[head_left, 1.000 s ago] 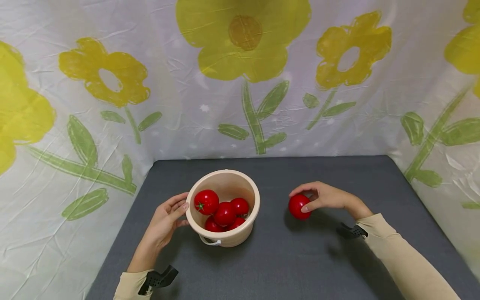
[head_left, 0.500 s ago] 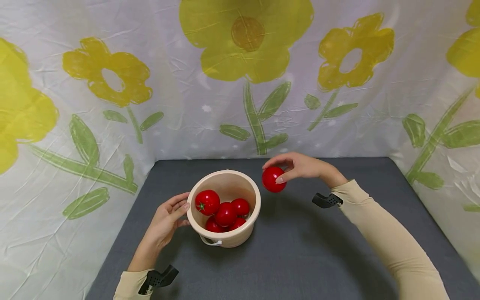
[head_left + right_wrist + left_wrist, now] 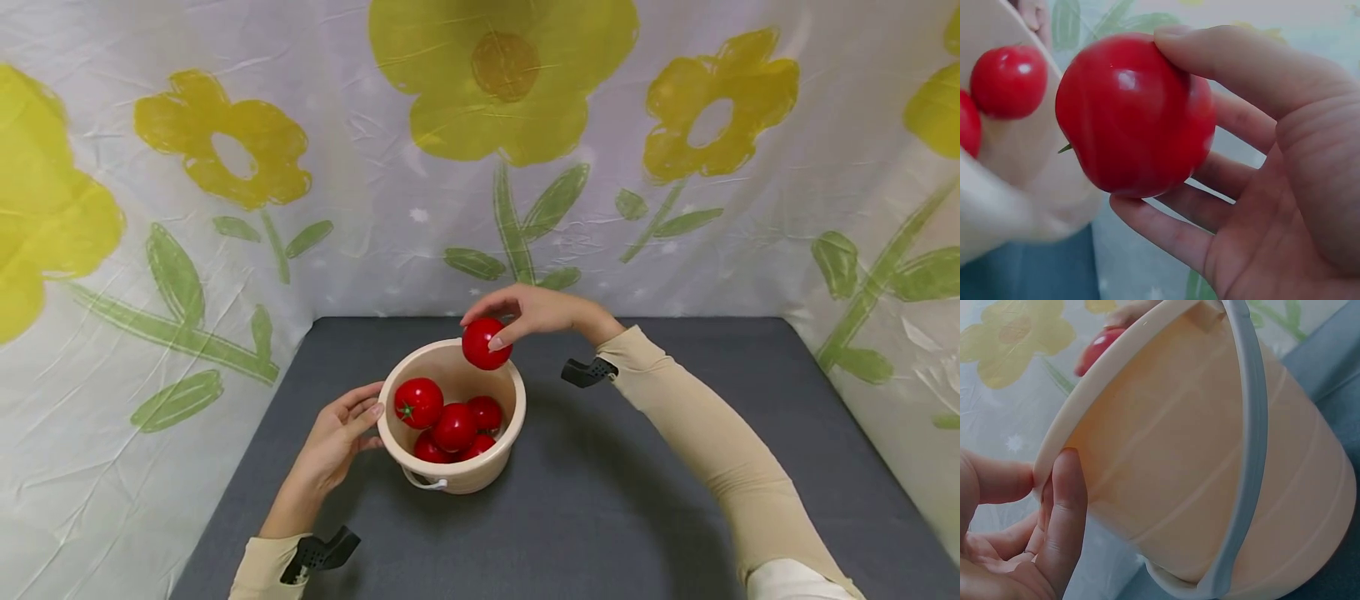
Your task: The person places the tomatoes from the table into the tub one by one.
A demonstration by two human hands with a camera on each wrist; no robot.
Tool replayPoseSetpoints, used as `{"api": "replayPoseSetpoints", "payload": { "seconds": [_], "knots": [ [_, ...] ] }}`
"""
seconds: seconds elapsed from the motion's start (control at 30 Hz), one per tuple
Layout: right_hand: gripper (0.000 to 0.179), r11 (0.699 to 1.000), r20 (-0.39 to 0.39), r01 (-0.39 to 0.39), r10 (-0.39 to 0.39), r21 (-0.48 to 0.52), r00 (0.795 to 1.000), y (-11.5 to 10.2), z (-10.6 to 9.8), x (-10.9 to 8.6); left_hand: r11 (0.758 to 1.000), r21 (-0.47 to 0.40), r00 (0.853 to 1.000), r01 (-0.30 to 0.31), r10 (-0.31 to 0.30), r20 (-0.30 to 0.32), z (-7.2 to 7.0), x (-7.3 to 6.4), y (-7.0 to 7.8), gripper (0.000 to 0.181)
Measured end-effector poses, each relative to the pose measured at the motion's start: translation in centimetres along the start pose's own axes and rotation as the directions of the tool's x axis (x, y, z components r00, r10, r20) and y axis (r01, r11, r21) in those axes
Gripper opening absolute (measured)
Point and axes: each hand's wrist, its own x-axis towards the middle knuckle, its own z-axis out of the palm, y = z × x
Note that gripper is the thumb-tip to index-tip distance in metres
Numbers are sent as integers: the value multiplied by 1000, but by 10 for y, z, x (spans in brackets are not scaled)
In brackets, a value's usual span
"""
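Note:
A cream bucket [image 3: 468, 479] stands on the dark table with several red tomatoes [image 3: 454, 427] inside. My left hand [image 3: 333, 442] pinches the bucket's left rim; in the left wrist view the thumb and fingers [image 3: 1067, 512] grip that rim [image 3: 1063, 428] from both sides. Over the bucket's far right rim, my right hand [image 3: 536, 312] holds another tomato [image 3: 486, 343] between thumb and fingers. Up close in the right wrist view, this held tomato [image 3: 1135, 115] shows a small green stem tip on the side facing the bucket.
The bucket's pale handle [image 3: 1254, 444] hangs down its outer side. A dark grey table [image 3: 600, 533] extends around the bucket, and a white cloth with yellow flowers [image 3: 240, 142] hangs behind and at the sides.
My right hand has lifted the tomato off the table's right part and carried it left to above the bucket's rim. My left hand keeps its grip on the bucket.

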Motion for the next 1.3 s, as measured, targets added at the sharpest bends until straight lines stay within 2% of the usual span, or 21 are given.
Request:
{"api": "replayPoseSetpoints", "payload": {
  "seconds": [0.23,0.47,0.63,1.07,1.3],
  "knots": [
    [48,1000,71,9,-11,26,997,-7,1,31,1000,-12,1000,3,-3,7,1,2,0,54],
    [49,1000,155,12,-17,28,988,-3,5,50,1000,-20,1000,8,-8,14,3,4,-1,53],
    [49,999,192,1,-10,46,981,2,8,55,1000,-24,1000,7,-7,22,4,4,-1,53],
    [51,1000,248,2,-5,13,969,2,20,60,999,-38,1000,-7,7,24,0,2,2,54],
    [50,995,258,36,-58,91,964,3,21,62,999,-38,1000,-7,8,20,-2,1,1,53]
  ]
}}
